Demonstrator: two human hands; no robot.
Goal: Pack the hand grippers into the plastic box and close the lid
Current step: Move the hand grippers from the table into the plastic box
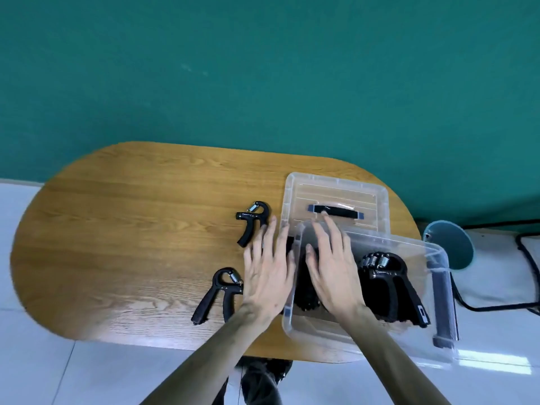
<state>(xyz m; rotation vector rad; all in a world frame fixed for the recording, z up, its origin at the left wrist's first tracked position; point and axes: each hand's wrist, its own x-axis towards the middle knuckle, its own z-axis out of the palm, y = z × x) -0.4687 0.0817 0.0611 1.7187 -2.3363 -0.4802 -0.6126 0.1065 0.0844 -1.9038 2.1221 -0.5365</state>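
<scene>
While my right hand [333,267] lay open-fingered inside the plastic box [438,290] w/ packed grippers, my left hand [268,267] hovered open; best grab the nearest hand gripper [252,222] by both handles.

Oval wooden table [131,229]: honey-brown, darker streaky grain running lengthwise. Black hand gripper with silver steel spring [253,222]; second black hand gripper, same silver spring [217,295]. Clear colourless plastic box [432,290], grey-blue side latch [444,305]; black grippers with silver coils inside [391,285]. Clear plastic lid [336,197], black handle with blue-grey ends [340,212]. Wall [263,68]: flat teal green. Floor tiles [43,375]: white, thin grey joints. Round teal stool seat [450,244].
</scene>
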